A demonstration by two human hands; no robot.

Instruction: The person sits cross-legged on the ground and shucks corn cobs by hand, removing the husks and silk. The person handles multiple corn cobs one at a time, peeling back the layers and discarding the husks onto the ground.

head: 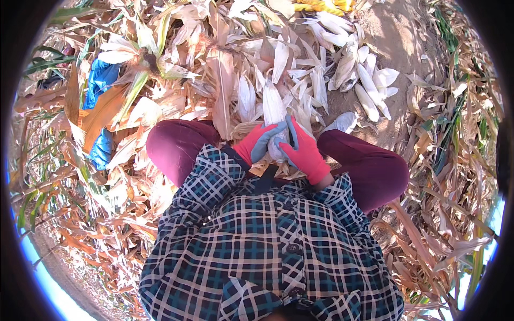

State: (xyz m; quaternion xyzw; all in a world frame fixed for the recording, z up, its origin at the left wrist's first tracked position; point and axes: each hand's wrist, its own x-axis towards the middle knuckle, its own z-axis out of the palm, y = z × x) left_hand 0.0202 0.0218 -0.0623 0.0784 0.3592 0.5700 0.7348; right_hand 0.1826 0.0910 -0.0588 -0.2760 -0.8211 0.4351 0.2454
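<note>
An ear of corn in its pale dry husk lies between my two gloved hands, its tip pointing away from me. My left hand, in a red glove with a grey-blue palm, holds its left side. From the right, my right hand grips the same ear in a matching glove, fingers along the husk. The lower end of the ear is partly covered by the gloves. Beyond it, loose corn husks cover the ground between my bent knees.
Several husk-covered ears lie on bare soil at the right. Husked yellow corn cobs sit at the top edge. Blue plastic shows among leaves at the left. Dry corn stalks line the right side.
</note>
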